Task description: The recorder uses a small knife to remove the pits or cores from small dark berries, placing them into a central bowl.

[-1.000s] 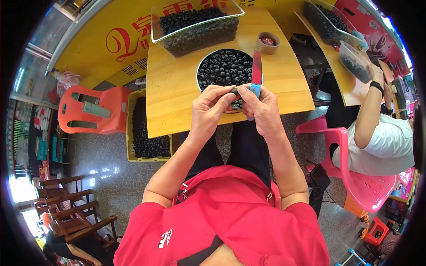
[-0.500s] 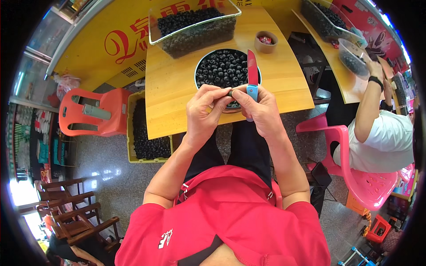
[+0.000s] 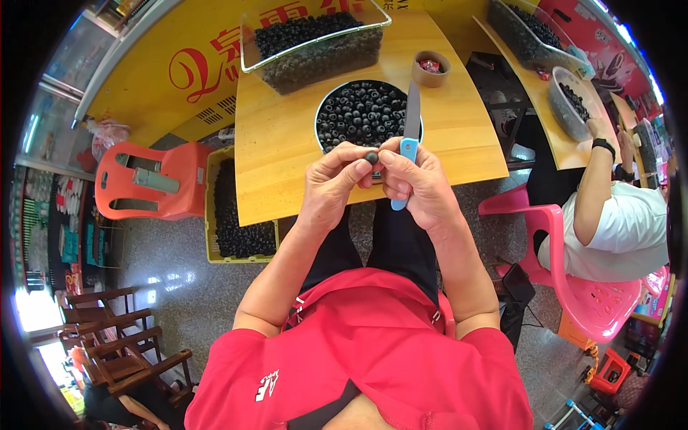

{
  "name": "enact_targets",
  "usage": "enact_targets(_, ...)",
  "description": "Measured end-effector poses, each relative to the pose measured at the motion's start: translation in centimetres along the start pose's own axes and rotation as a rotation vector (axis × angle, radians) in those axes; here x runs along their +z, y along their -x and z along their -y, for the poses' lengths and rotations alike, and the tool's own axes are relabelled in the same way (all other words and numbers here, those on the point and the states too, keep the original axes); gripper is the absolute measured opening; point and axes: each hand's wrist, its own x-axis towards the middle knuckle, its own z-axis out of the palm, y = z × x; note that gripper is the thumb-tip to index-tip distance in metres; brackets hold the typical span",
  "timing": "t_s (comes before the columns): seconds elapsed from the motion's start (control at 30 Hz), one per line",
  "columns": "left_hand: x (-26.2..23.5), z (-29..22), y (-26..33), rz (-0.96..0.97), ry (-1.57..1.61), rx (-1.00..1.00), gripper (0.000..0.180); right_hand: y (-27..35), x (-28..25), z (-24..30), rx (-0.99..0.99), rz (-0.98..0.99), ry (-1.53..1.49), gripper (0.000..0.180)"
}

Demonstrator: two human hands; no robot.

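Note:
Over the near edge of the table my two hands meet. My left hand [image 3: 335, 184] pinches a small dark round berry-like piece [image 3: 371, 158] between thumb and fingers. My right hand [image 3: 421, 180] wraps its fingers round the light blue handle of a knife [image 3: 410, 147], whose grey blade points up and away from me. The right thumb tip is beside the dark piece; whether it touches it I cannot tell. Just beyond my fingers stands a white-rimmed bowl [image 3: 316, 123] full of similar black pieces, its near part hidden by my hands.
A clear tub [image 3: 315, 68] of black pieces and a small brown cup [image 3: 431, 69] stand farther back. Left of the table are a yellow crate [image 3: 209, 236] and an orange chair [image 3: 179, 193]. At right, a co-worker sits on a pink chair [image 3: 555, 251] beside a clear bowl [image 3: 566, 118].
The knife blade has turned from looking red to grey and leans slightly right. More of the dark piece shows between my fingers. The co-worker's clear bowl has shifted and shows its contents.

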Motion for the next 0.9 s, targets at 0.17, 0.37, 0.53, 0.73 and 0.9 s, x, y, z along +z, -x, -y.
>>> enact_targets(0.17, -0.3, -0.4, -0.2, 0.072, -0.109, 0.02, 0.017, 0.3, 0.5, 0.4, 0.022, -0.024, 0.049, 0.019)
enact_targets(0.37, -0.4, -1.4, 0.1, 0.084, -0.189, 0.01, 0.015, 0.3, 1.3, 0.2, -0.031, -0.032, 0.195, 0.02)
enact_targets(0.53, 0.1, -1.9, 0.8, 0.036, -0.134, -0.063, 0.013, 0.3, 2.0, -0.8, -0.165, -0.11, 0.45, 0.017)
enact_targets(0.73, -2.0, -4.2, 2.6, 0.077, -0.035, -0.071, 0.012, 0.6, 1.8, -0.8, -0.108, -0.019, 0.453, 0.016)
enact_targets(0.9, -8.7, -8.8, 5.6, -0.371, -0.466, 0.246, 0.015, 0.2, 0.3, -0.5, -0.134, -0.12, 0.621, 0.017)
